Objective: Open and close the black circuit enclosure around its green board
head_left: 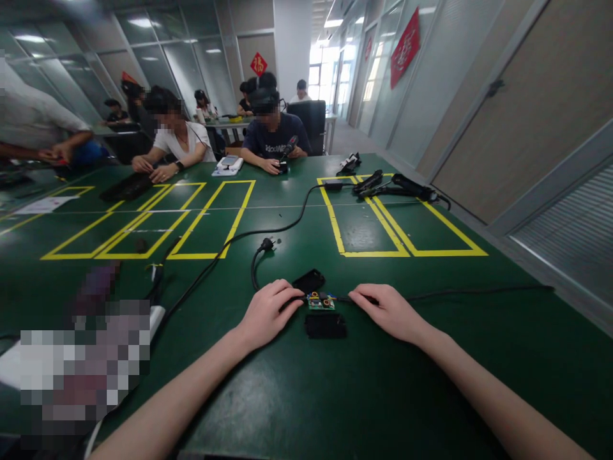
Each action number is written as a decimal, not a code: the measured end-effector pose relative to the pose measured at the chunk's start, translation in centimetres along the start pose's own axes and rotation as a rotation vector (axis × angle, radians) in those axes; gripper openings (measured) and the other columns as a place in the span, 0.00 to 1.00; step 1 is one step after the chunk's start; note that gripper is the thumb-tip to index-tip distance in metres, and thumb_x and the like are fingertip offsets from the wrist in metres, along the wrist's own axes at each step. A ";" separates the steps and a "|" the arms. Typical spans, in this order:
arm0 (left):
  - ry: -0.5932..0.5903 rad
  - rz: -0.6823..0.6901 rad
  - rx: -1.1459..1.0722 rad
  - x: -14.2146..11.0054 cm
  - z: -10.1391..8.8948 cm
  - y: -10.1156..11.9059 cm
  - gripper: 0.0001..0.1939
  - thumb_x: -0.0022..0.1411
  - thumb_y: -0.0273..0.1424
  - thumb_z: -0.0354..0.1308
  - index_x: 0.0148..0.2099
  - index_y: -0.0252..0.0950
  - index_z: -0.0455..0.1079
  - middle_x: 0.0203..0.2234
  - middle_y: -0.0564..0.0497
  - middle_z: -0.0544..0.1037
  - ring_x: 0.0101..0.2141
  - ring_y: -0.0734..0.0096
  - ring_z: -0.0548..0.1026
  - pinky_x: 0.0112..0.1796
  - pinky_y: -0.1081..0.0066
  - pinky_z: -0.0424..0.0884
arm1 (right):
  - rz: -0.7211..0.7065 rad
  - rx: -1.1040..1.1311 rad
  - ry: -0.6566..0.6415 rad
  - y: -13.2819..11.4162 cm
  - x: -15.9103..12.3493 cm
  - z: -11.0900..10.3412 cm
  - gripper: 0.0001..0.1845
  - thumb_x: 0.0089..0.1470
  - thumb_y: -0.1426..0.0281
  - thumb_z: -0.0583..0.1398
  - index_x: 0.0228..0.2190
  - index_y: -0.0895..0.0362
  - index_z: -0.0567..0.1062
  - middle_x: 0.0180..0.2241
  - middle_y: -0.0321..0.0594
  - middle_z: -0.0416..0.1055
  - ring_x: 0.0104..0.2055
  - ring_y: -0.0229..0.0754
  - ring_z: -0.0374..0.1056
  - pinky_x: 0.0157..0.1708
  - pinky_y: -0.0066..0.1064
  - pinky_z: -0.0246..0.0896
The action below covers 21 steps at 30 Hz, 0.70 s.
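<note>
A small green circuit board (321,302) with copper coils lies between my hands, a black cable running out of each end. My left hand (274,313) pinches the cable at the board's left end; that cable loops back to a black power plug (267,245). On the other side my right hand (387,311) has its fingers closed on the black cable (343,298) that leads off to the right. One black plastic case half (325,326) sits just in front of the board. Another black case half (309,281) lies behind it, tilted.
Yellow tape rectangles (376,254) mark the green table (268,409). A long black cord (287,227) crosses it to an adapter (334,185) near black straps (407,185). A white power strip (157,317) lies at left. Co-workers (275,131) sit across the table.
</note>
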<state>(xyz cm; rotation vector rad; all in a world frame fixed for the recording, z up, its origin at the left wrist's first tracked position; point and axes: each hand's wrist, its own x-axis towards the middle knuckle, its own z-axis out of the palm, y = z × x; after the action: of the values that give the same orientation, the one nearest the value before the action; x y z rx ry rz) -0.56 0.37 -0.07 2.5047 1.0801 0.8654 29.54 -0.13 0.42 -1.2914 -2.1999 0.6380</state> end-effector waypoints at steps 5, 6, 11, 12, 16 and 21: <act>0.035 0.081 -0.154 -0.2 -0.3 0.5 0.08 0.71 0.31 0.57 0.45 0.36 0.78 0.35 0.47 0.80 0.35 0.68 0.79 0.36 0.71 0.74 | -0.006 0.174 -0.089 -0.8 -0.7 -1.4 0.29 0.69 0.50 0.53 0.25 0.55 0.75 0.25 0.37 0.71 0.26 0.39 0.65 0.28 0.31 0.58; 0.043 0.103 -0.172 -0.3 -0.3 0.6 0.07 0.70 0.30 0.58 0.43 0.35 0.77 0.33 0.48 0.79 0.32 0.70 0.78 0.34 0.72 0.73 | -0.004 0.199 -0.101 -1.1 -0.8 -1.5 0.29 0.69 0.49 0.54 0.24 0.56 0.74 0.24 0.37 0.70 0.26 0.39 0.64 0.28 0.31 0.58; -0.004 0.139 -0.179 -0.5 -0.6 1.1 0.07 0.65 0.28 0.56 0.37 0.34 0.76 0.27 0.51 0.76 0.25 0.74 0.73 0.27 0.75 0.66 | -0.008 0.252 -0.157 -1.8 -0.9 -1.4 0.30 0.68 0.49 0.54 0.22 0.56 0.72 0.23 0.36 0.68 0.24 0.37 0.61 0.27 0.30 0.55; -0.029 0.136 -0.172 -0.5 -0.7 1.1 0.07 0.65 0.28 0.56 0.38 0.35 0.76 0.27 0.51 0.76 0.24 0.74 0.73 0.26 0.75 0.66 | -0.008 0.248 -0.165 -1.7 -0.9 -1.3 0.30 0.68 0.49 0.54 0.22 0.56 0.72 0.22 0.36 0.68 0.24 0.37 0.61 0.27 0.30 0.55; -0.114 0.137 -0.108 -0.5 -0.7 1.2 0.15 0.65 0.39 0.62 0.47 0.34 0.77 0.30 0.50 0.79 0.26 0.71 0.76 0.28 0.74 0.68 | 0.002 0.190 -0.219 -1.1 -1.0 -0.7 0.26 0.68 0.53 0.55 0.23 0.55 0.72 0.23 0.36 0.68 0.25 0.37 0.62 0.27 0.30 0.55; -0.163 0.146 -0.002 -0.5 -0.1 1.0 0.19 0.67 0.44 0.63 0.52 0.36 0.77 0.33 0.49 0.81 0.30 0.69 0.79 0.30 0.73 0.70 | -0.095 0.040 -0.174 -0.7 -1.0 0.1 0.25 0.68 0.60 0.55 0.20 0.55 0.67 0.21 0.35 0.66 0.23 0.36 0.60 0.26 0.30 0.51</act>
<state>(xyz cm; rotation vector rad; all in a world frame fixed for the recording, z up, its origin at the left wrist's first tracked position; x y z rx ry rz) -0.27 -0.68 0.29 2.6264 0.8532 0.6839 29.44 -1.39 0.62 -1.1407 -2.3595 0.7793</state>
